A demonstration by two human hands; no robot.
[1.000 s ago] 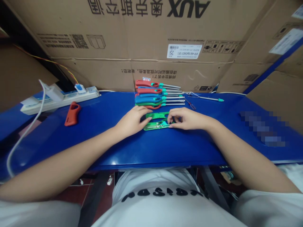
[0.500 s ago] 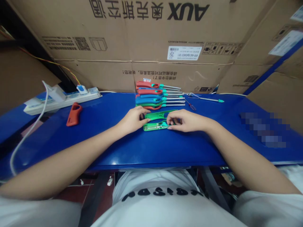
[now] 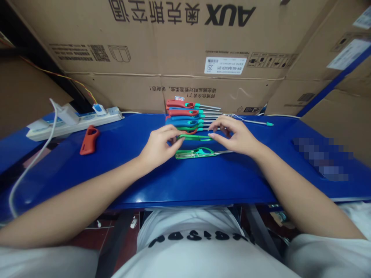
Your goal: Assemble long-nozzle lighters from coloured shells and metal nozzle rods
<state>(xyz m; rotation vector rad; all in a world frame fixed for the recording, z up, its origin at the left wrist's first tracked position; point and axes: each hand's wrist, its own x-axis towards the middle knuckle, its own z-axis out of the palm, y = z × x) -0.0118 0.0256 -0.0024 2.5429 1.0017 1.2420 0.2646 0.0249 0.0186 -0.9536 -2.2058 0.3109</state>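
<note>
My left hand (image 3: 162, 144) pinches the left end of a green lighter shell half (image 3: 193, 137), which is raised and turned nearly edge-on. At that shell's right end is my right hand (image 3: 236, 135), thumb and forefinger slightly apart; whether the thumb touches the shell I cannot tell. Below them, on the blue table, lies the other green lighter half (image 3: 188, 154). It carries a clear fuel tank, a teal trigger and a thin metal rod pointing right. Behind my hands, several assembled lighters (image 3: 182, 112) with red, blue and green handles are stacked side by side.
A red lighter shell (image 3: 89, 141) lies at the left, near a white power strip (image 3: 108, 117) with plugs and cables. A metal rod with a teal tip (image 3: 257, 122) is at the back right. Upright cardboard (image 3: 130, 85) borders the table (image 3: 174, 185) at the back.
My right hand has moved up and away from the lower green half, uncovering its trigger and rod. The upper shell has been lifted and tilted in my left hand.
</note>
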